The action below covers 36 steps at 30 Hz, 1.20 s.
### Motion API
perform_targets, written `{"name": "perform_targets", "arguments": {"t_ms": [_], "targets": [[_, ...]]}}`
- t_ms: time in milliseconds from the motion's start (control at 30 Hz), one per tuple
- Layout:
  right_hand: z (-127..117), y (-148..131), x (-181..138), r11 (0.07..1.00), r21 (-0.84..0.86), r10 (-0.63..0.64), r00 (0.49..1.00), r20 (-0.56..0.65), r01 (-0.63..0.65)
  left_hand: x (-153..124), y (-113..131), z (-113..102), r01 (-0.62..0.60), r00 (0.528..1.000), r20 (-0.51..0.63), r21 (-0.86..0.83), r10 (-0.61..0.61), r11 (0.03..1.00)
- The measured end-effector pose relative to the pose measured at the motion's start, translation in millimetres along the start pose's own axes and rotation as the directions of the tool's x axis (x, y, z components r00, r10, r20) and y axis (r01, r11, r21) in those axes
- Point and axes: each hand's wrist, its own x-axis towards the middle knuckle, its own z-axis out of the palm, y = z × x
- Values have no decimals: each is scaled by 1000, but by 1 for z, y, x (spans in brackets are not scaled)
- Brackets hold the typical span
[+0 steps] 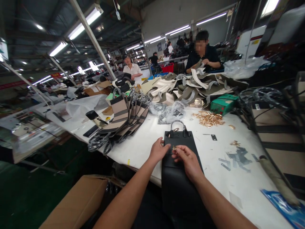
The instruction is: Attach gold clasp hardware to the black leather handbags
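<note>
A black leather bag panel [171, 163] with a plastic-wrapped handle [176, 123] at its far end lies before me, its near part hanging over the table edge. My right hand [189, 160] is above the panel, pinching a small gold-coloured metal fitting [175, 148] between thumb and fingertips. My left hand [158, 151] rests at the panel's left edge, thumb and fingers apart, its thumb pointing toward the fitting. It holds nothing that I can see. Another small gold fitting [176, 129] shows near the base of the handle.
Gold fittings [208, 119] lie heaped near a green box [224, 103]. Thin grey metal plates [239, 159] are scattered at right. Stacked bag panels [124, 117] stand left, more [271, 127] at far right. A cardboard box [76, 203] sits below the edge. Co-workers sit across the table.
</note>
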Motion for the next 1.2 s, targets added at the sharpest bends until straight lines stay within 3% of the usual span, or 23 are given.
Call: {"name": "perform_targets", "arguments": {"t_ms": [67, 133, 267, 467, 633, 800, 900, 967, 1067, 1200], "targets": [[-1, -2, 1, 997, 74, 18, 1000, -24, -16, 13, 10, 4, 144, 989, 65, -170, -134, 975], [-2, -4, 1, 986, 162, 46, 998, -40, -39, 21, 21, 5, 216, 968, 179, -248, -175, 944], [-4, -7, 1, 963, 258, 81, 997, 3, -79, 28, 37, 6, 282, 904, 409, -341, -129, 896], [-3, -9, 0, 987, 140, 74, 994, 80, -84, 40, 37, 13, 368, 823, 564, -430, -73, 824], [-1, -8, -2, 998, 35, 49, 995, 85, -53, 39, 39, 12, 335, 835, 549, -448, -41, 829], [1, -19, -2, 996, -69, 57, 997, 49, -53, 30, 46, 16, 121, 962, 274, -377, -14, 918], [2, -40, 5, 969, -245, -18, 1000, 21, 23, 28, 43, 19, 135, 977, 210, -424, -48, 896], [1, -56, 14, 934, -349, -76, 997, 5, 73, 28, 39, 17, 244, 937, 343, -510, -65, 825], [-6, -72, 30, 868, -483, -140, 990, -16, 115, 29, 31, 10, 417, 808, 589, -602, 25, 681], [-15, -78, 52, 741, -652, -233, 972, -21, 164, 29, 16, 2, 576, 686, 720, -628, 109, 523]]}}
